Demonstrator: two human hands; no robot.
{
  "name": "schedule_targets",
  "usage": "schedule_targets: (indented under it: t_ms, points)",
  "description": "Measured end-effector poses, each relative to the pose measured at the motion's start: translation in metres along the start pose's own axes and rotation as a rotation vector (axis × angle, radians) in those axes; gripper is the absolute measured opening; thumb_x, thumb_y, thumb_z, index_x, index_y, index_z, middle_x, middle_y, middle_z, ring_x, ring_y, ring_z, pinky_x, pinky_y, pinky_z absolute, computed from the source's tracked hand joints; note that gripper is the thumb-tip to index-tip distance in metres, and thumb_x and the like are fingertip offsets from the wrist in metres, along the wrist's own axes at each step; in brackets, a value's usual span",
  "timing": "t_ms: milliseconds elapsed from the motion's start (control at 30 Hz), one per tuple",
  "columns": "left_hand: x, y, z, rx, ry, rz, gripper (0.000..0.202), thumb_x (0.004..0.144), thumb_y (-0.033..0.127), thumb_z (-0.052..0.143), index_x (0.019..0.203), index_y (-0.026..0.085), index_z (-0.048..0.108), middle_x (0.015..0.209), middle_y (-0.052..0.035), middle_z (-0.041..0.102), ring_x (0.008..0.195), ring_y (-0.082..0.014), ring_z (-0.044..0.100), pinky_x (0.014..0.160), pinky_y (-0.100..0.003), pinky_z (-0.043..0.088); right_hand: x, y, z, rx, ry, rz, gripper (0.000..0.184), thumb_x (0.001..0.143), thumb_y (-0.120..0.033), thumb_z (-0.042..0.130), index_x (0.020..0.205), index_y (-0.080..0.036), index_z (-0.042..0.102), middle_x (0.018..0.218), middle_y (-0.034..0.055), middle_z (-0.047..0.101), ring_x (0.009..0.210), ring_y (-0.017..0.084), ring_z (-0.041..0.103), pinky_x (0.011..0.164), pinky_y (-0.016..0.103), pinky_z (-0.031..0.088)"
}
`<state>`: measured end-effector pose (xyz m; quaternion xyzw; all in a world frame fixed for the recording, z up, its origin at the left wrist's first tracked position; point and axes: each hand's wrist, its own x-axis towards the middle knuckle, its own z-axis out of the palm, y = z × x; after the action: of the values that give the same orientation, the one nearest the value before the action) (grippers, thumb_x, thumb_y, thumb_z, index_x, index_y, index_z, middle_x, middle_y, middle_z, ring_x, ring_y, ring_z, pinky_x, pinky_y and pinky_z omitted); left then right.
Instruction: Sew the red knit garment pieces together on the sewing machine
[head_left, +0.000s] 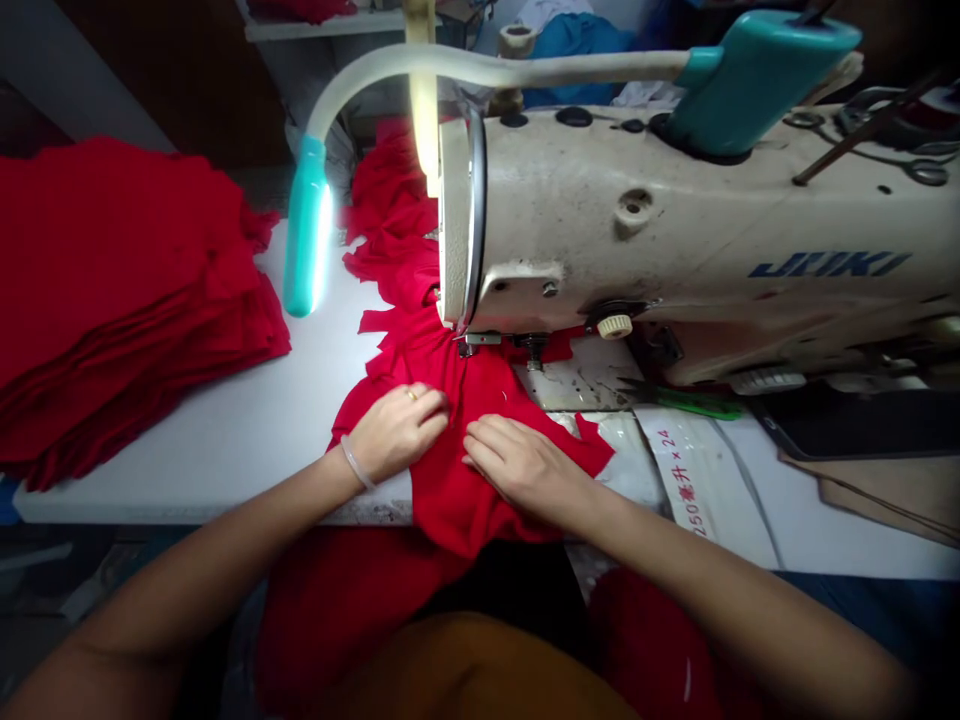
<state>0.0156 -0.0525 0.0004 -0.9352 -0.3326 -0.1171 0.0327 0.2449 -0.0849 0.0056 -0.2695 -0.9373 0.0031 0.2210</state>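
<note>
A red knit garment piece [465, 460] lies on the white sewing table [225, 460], running back under the presser foot [469, 343] of a cream Juki sewing machine [637, 220]. My left hand [397, 430], with a ring and a pale bangle, presses and gathers the cloth just in front of the foot. My right hand [525, 465] lies flat on the same cloth, fingers together, close to my left hand. More of the red cloth bunches behind the machine head. The needle is hidden by the machine's parts.
A thick stack of red cloth [112, 290] lies at the table's left. A teal-handled lamp [307, 225] arches over the work. Green-handled snips [690, 402] lie beside the machine, and a dark phone [862, 425] rests at the right. Red cloth lies across my lap.
</note>
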Motion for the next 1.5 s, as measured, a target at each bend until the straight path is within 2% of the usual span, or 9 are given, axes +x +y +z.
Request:
schedule_targets:
  t_ms: [100,300,467,667,900,1067,1167,1400,1500]
  points:
    - [-0.012,-0.005,0.001,-0.089,0.051,-0.128,0.028,0.101,0.034,0.048,0.105,0.015,0.068,0.091,-0.0063,0.065,0.075,-0.0149,0.062,0.065,-0.025,0.049,-0.013,0.003,0.013,-0.082,0.090,-0.022,0.020,0.096,-0.021,0.055,0.106,-0.009,0.069,0.106,0.0150,0.066,0.105,0.024,0.058,0.093,0.036,0.048]
    - [-0.005,-0.015,-0.011,-0.178,0.319,-0.285,0.023,0.093,0.032,0.063,0.080,0.013,0.063,0.114,-0.0124,0.065,0.110,-0.0246,0.062,0.098,-0.041,0.048,-0.018,-0.050,0.033,-0.161,0.136,0.257,0.037,0.091,-0.038,0.064,0.122,-0.017,0.067,0.099,0.0132,0.063,0.089,0.023,0.055,0.077,0.035,0.047]
    - [-0.011,0.031,-0.007,-0.070,0.256,-0.009,0.023,0.098,0.021,0.052,0.083,0.015,0.068,0.081,-0.0040,0.066,0.079,-0.0150,0.063,0.080,-0.031,0.051,-0.023,-0.058,0.030,-0.064,0.256,0.261,0.031,0.092,-0.031,0.063,0.114,-0.009,0.067,0.103,0.0163,0.066,0.101,0.026,0.058,0.087,0.040,0.051]
    - [-0.017,0.033,0.009,-0.197,0.107,-0.159,0.033,0.102,0.038,0.046,0.118,0.021,0.069,0.080,-0.0018,0.066,0.063,-0.0094,0.059,0.051,-0.020,0.039,-0.050,-0.029,0.008,-0.048,0.077,0.051,0.034,0.091,-0.030,0.065,0.119,-0.012,0.067,0.108,0.0137,0.067,0.104,0.024,0.058,0.091,0.038,0.049]
    - [-0.005,0.025,-0.005,-0.210,0.260,-0.254,0.030,0.098,0.032,0.053,0.080,0.014,0.069,0.087,-0.0079,0.063,0.083,-0.0164,0.060,0.075,-0.027,0.050,-0.040,-0.059,0.032,-0.114,0.131,0.167,0.040,0.089,-0.041,0.067,0.126,-0.025,0.066,0.102,0.0093,0.065,0.093,0.021,0.055,0.082,0.035,0.044]
    - [-0.010,0.053,0.005,-0.288,0.129,-0.165,0.029,0.102,0.024,0.043,0.108,0.016,0.070,0.094,-0.0056,0.064,0.075,-0.0107,0.063,0.064,-0.019,0.051,-0.038,-0.045,0.019,-0.048,0.162,0.057,0.031,0.094,-0.039,0.061,0.109,-0.013,0.069,0.093,0.0104,0.066,0.102,0.024,0.058,0.093,0.039,0.047]
    - [-0.014,0.060,0.012,-0.329,0.127,-0.269,0.030,0.102,0.028,0.045,0.115,0.017,0.069,0.090,-0.0044,0.066,0.075,-0.0102,0.065,0.064,-0.019,0.053,-0.043,-0.026,0.007,-0.041,0.079,0.020,0.034,0.095,-0.040,0.058,0.105,-0.009,0.068,0.088,0.0115,0.066,0.086,0.021,0.060,0.077,0.034,0.051]
    - [-0.012,0.039,0.008,-0.383,0.192,-0.349,0.025,0.098,0.031,0.055,0.107,0.019,0.075,0.074,-0.0010,0.067,0.061,-0.0078,0.060,0.058,-0.018,0.048,-0.054,-0.022,0.013,-0.055,0.095,0.007,0.031,0.095,-0.033,0.059,0.116,-0.011,0.067,0.117,0.0176,0.066,0.120,0.027,0.056,0.096,0.040,0.048]
    - [-0.008,0.034,0.001,-0.336,0.248,-0.310,0.022,0.097,0.029,0.057,0.101,0.018,0.076,0.087,-0.0052,0.069,0.078,-0.0127,0.064,0.069,-0.023,0.051,-0.055,-0.033,0.022,-0.063,0.115,0.043,0.032,0.095,-0.033,0.060,0.121,-0.015,0.066,0.113,0.0143,0.067,0.114,0.025,0.057,0.096,0.039,0.046]
